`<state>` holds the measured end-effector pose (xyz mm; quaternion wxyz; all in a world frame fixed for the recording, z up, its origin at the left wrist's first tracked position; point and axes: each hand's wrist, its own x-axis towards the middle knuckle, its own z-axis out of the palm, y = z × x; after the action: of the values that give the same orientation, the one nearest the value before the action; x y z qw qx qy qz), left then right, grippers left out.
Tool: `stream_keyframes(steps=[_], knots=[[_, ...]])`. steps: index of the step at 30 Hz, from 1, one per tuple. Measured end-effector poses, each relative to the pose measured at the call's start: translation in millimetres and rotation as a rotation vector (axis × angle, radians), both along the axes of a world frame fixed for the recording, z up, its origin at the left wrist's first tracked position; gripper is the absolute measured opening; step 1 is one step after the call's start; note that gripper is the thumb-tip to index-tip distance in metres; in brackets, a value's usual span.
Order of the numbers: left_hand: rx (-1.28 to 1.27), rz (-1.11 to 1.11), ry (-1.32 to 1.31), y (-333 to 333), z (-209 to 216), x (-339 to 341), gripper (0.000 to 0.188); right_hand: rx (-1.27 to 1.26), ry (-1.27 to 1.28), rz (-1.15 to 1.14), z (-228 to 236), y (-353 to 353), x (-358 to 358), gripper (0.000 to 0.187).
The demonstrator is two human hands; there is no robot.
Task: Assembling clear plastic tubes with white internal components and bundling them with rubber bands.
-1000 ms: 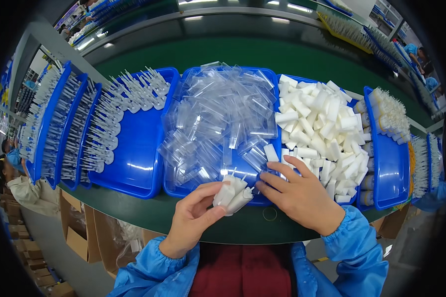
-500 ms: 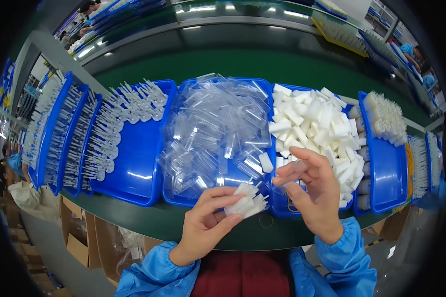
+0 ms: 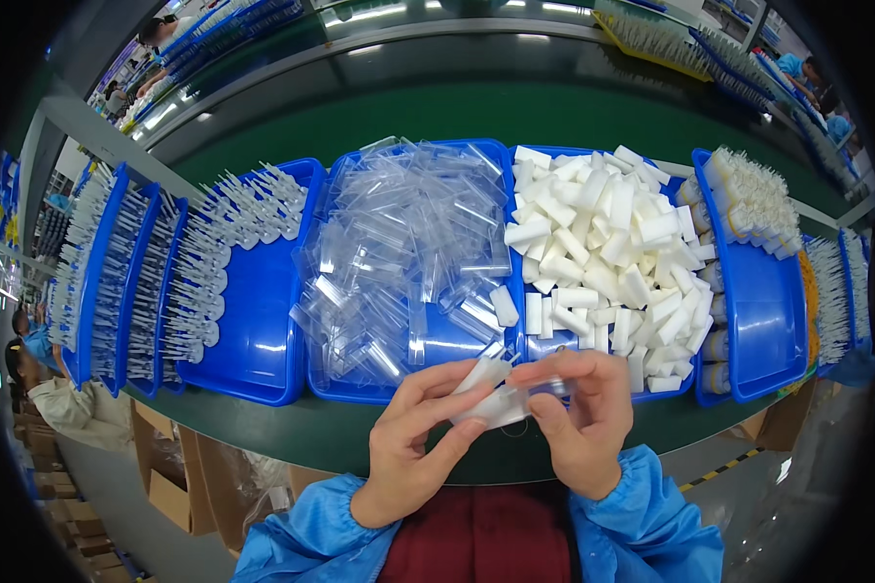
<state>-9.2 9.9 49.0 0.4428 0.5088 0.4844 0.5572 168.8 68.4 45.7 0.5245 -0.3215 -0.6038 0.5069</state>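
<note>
My left hand [image 3: 413, 437] is closed around a few white plastic pieces [image 3: 496, 403] with thin pins at their far ends, in front of the middle tray. Close against it on the right, my right hand [image 3: 590, 423] pinches a clear plastic sleeve [image 3: 546, 388]. The sleeve's left end meets the end of one white piece; whether it goes over the piece is hidden by my fingers. Just beyond my hands, clear plastic sleeves [image 3: 408, 233] are heaped in a blue tray [image 3: 360, 391]. White rectangular blocks [image 3: 603, 243] are piled in the tray to its right.
A blue tray [image 3: 253, 340] at left holds rows of translucent stemmed parts [image 3: 199, 282], with more filled trays stacked beside it. On the right, another blue tray [image 3: 763, 335] carries pale pinned parts [image 3: 753, 204]. Cardboard boxes [image 3: 180, 476] stand below the bench's left side.
My right hand has moved left and down with the clear sleeve, bringing it against the white pieces in my left hand. My left hand stays nearly in place. The view has shifted slightly.
</note>
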Motion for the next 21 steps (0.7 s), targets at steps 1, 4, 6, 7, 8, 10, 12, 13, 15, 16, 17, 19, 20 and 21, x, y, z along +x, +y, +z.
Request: stream_keyframes(steps=[1, 4, 6, 7, 8, 10, 12, 13, 15, 16, 17, 19, 20, 21], knots=[[0.017, 0.007, 0.026, 0, 1, 0, 0.031, 0.123, -0.124, -0.016, -4, 0, 5, 0.030], [-0.027, 0.073, 0.080, 2, -2, 2, 0.028, 0.218, -0.293, -0.006, -7, 1, 9, 0.037], [-0.028, 0.086, 0.102, 4, -1, 3, 0.027, 0.109, -0.256, 0.006, -6, -1, 9, 0.040], [-0.027, 0.093, 0.112, 5, -1, 4, 0.026, 0.014, -0.197, 0.004, -5, -5, 6, 0.039], [-0.023, 0.103, 0.149, 5, -1, 6, 0.027, -0.080, -0.137, 0.001, -4, -7, 5, 0.038], [-0.010, 0.129, 0.222, 4, -1, 9, 0.028, 0.033, -0.220, -0.012, -11, -7, 8, 0.036], [0.022, 0.107, 0.312, 4, 0, 8, 0.030, 0.109, -0.290, -0.037, -12, -4, 11, 0.034], [0.037, 0.094, 0.358, 4, 2, 8, 0.031, 0.128, -0.318, -0.055, -10, 1, 11, 0.033], [0.045, 0.090, 0.420, 4, 6, 9, 0.033, 0.091, -0.301, -0.055, -7, 4, 12, 0.032], [0.051, 0.087, 0.450, 4, 7, 10, 0.034, 0.036, -0.255, -0.039, -5, 3, 11, 0.032], [0.039, 0.089, 0.440, 4, 7, 10, 0.034, -0.019, -0.207, -0.021, -4, 3, 10, 0.032], [0.013, 0.099, 0.416, 4, 6, 12, 0.034, 0.022, -0.265, -0.014, -8, 2, 11, 0.030], [0.017, 0.078, 0.407, 3, 4, 11, 0.036, 0.042, -0.293, -0.010, -9, 2, 11, 0.029], [0.020, 0.057, 0.399, 3, 1, 8, 0.037, -0.102, -0.199, 0.012, -7, 2, 10, 0.029]])
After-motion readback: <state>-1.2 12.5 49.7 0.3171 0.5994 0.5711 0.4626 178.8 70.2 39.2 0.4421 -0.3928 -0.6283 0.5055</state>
